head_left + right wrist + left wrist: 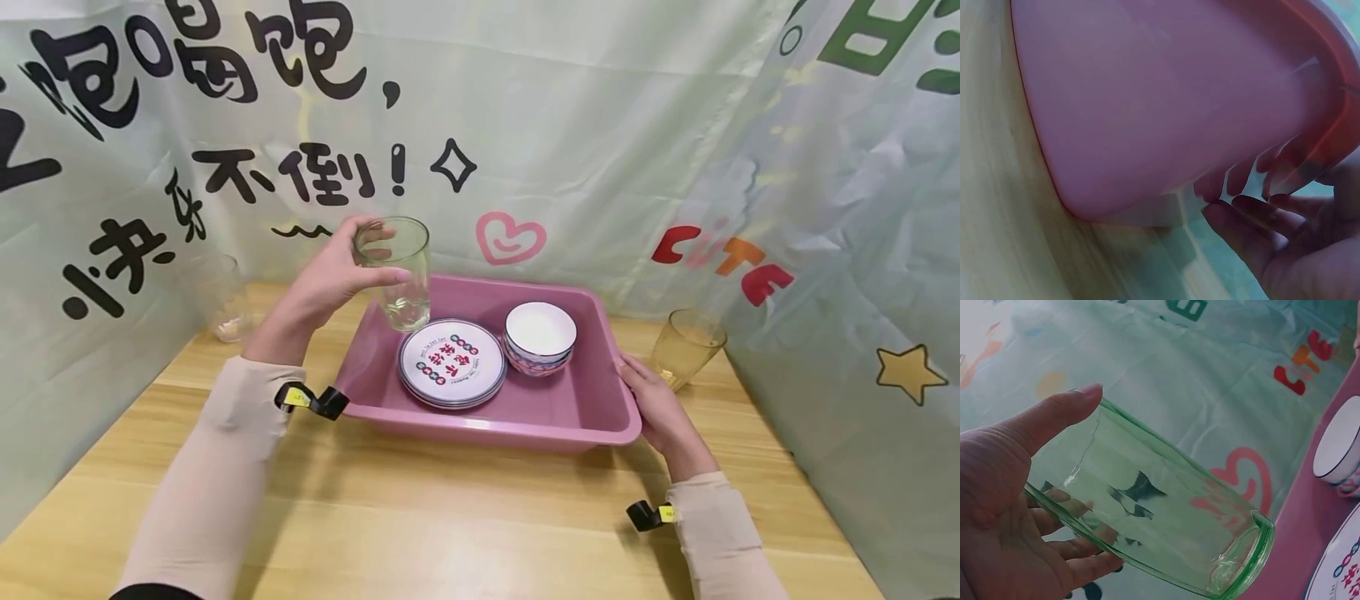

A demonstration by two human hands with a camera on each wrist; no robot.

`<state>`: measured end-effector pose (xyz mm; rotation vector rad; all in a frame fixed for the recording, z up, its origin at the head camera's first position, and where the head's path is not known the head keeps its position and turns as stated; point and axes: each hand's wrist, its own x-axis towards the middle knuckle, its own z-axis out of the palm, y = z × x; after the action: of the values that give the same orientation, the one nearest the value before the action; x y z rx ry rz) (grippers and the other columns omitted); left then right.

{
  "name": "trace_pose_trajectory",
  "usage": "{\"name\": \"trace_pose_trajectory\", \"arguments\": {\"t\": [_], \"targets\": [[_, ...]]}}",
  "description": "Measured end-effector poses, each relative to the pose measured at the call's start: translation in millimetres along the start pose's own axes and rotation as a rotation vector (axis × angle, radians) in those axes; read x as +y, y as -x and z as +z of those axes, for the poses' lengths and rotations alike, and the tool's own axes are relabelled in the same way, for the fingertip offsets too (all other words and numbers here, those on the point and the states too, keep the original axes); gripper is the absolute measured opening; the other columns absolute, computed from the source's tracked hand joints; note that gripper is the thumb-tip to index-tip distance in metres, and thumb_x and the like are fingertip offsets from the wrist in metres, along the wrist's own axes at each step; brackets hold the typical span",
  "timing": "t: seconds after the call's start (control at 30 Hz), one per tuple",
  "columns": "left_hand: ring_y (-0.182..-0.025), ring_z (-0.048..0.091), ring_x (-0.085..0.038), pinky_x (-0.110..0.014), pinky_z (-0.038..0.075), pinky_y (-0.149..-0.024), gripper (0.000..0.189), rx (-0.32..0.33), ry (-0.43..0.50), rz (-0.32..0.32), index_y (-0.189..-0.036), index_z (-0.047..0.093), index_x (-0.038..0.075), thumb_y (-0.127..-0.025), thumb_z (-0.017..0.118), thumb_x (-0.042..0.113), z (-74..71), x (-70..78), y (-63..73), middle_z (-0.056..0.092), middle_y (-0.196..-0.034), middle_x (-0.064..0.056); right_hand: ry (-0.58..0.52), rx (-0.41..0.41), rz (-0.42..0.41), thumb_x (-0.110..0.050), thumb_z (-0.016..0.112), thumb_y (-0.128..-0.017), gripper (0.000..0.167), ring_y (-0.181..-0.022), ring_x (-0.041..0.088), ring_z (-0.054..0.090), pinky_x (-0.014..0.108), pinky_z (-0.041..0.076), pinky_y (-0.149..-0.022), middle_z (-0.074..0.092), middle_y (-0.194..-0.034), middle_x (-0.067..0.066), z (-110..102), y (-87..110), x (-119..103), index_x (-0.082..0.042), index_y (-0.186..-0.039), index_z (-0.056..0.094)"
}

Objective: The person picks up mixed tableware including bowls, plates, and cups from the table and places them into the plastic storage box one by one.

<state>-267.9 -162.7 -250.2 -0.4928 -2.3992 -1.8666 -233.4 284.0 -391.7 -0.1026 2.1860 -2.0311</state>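
Observation:
My left hand (330,271) holds a clear green drinking glass (412,287) above the left part of a pink plastic tub (480,429). In the left wrist view the thumb and fingers lie round the upper part of the glass (1166,500), its base pointing toward the tub. Inside the tub sit a stack of white plates (450,364) with red lettering and, to their right, stacked bowls (540,329). At the tub's right side my right hand (663,408) grips the rim; the right wrist view shows its fingers (1260,215) curled beneath the rim, by the outer wall.
A yellowish glass (686,346) stands on the wooden table (465,517) just beyond my right hand. Another clear glass (225,304) is at the back left, partly hard to make out. Printed cloth (600,150) encloses the back and both sides.

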Motion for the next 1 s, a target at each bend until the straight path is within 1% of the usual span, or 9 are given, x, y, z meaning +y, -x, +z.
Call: {"name": "trace_pose_trajectory", "arguments": {"t": [0.17, 0.3, 0.37, 0.47, 0.57, 0.7, 0.8, 0.9, 1.0], "targets": [[-0.132, 0.042, -0.030, -0.045, 0.038, -0.108, 0.095, -0.036, -0.002, 0.006, -0.148, 0.024, 0.005, -0.076, 0.085, 0.013, 15.0, 0.7, -4.6, 0.042, -0.148, -0.009, 0.083, 0.009, -0.017, -0.035, 0.041, -0.106, 0.061, -0.110, 0.007, 0.055, 0.021, 0.050, -0.088, 0.036, -0.146, 0.027, -1.7, 1.2, -0.2, 0.000, -0.153, 0.024], [-0.131, 0.042, -0.029, -0.045, 0.038, -0.108, 0.095, -0.063, -0.005, 0.020, -0.148, 0.025, 0.005, -0.076, 0.086, 0.013, 24.7, 0.2, -7.7, 0.042, -0.147, -0.008, 0.148, 0.038, -0.015, -0.034, 0.047, -0.104, 0.060, -0.094, 0.003, 0.059, 0.022, 0.053, -0.080, 0.056, -0.125, 0.016, -5.1, 1.2, -3.4, 0.001, -0.151, 0.031], [-0.130, 0.043, -0.028, -0.045, 0.038, -0.108, 0.095, -0.077, 0.003, 0.021, -0.148, 0.026, 0.006, -0.075, 0.086, 0.014, 28.9, -0.7, -9.4, 0.043, -0.147, -0.007, 0.163, 0.039, -0.018, -0.032, 0.048, -0.104, 0.059, -0.091, 0.003, 0.061, 0.023, 0.054, -0.079, 0.059, -0.118, 0.011, -7.5, 1.3, -6.5, 0.001, -0.150, 0.031], [-0.130, 0.043, -0.027, -0.045, 0.039, -0.107, 0.096, -0.097, -0.006, 0.011, -0.148, 0.027, 0.007, -0.074, 0.087, 0.016, 35.3, -1.9, -12.6, 0.043, -0.147, -0.006, 0.170, 0.014, -0.027, -0.029, 0.047, -0.105, 0.060, -0.094, 0.002, 0.062, 0.023, 0.054, -0.082, 0.055, -0.126, 0.017, -12.2, 1.8, -12.5, 0.004, -0.151, 0.027], [-0.130, 0.043, -0.029, -0.046, 0.039, -0.107, 0.096, -0.119, -0.011, 0.009, -0.148, 0.026, 0.007, -0.074, 0.087, 0.017, 42.1, -1.9, -16.1, 0.042, -0.147, -0.007, 0.184, -0.015, -0.037, -0.028, 0.045, -0.105, 0.062, -0.098, 0.002, 0.062, 0.021, 0.053, -0.086, 0.041, -0.140, 0.029, -16.3, 2.9, -20.7, 0.006, -0.151, 0.021], [-0.130, 0.042, -0.029, -0.047, 0.039, -0.108, 0.096, -0.146, -0.011, 0.020, -0.147, 0.027, 0.006, -0.074, 0.087, 0.016, 51.7, -0.9, -20.2, 0.043, -0.147, -0.006, 0.213, -0.023, -0.048, -0.029, 0.047, -0.105, 0.066, -0.103, 0.006, 0.060, 0.024, 0.051, -0.091, 0.032, -0.145, 0.033, -18.8, 4.8, -35.4, 0.007, -0.151, 0.018], [-0.130, 0.043, -0.030, -0.046, 0.038, -0.108, 0.095, -0.163, -0.013, 0.028, -0.147, 0.028, 0.006, -0.073, 0.087, 0.016, 59.1, -0.9, -22.9, 0.043, -0.147, -0.007, 0.283, -0.013, -0.066, -0.031, 0.048, -0.104, 0.066, -0.117, 0.022, 0.055, 0.028, 0.049, -0.096, 0.032, -0.148, 0.031, -19.3, 6.6, -48.6, 0.006, -0.152, 0.021], [-0.129, 0.045, -0.030, -0.045, 0.040, -0.107, 0.094, -0.178, -0.031, 0.026, -0.146, 0.030, 0.006, -0.073, 0.088, 0.016, 66.8, -1.0, -25.5, 0.045, -0.145, -0.009, 0.377, -0.001, -0.091, -0.034, 0.048, -0.104, 0.065, -0.128, 0.037, 0.045, 0.034, 0.048, -0.100, 0.035, -0.148, 0.028, -17.7, 8.7, -62.6, 0.003, -0.152, 0.024], [-0.128, 0.046, -0.028, -0.042, 0.041, -0.106, 0.096, -0.202, -0.076, 0.020, -0.147, 0.029, 0.007, -0.072, 0.089, 0.020, 74.7, -0.8, -27.5, 0.045, -0.144, -0.010, 0.438, -0.006, -0.124, -0.033, 0.049, -0.103, 0.063, -0.131, 0.039, 0.041, 0.041, 0.045, -0.102, 0.038, -0.147, 0.026, -12.9, 9.2, -76.4, 0.001, -0.152, 0.028]]}}
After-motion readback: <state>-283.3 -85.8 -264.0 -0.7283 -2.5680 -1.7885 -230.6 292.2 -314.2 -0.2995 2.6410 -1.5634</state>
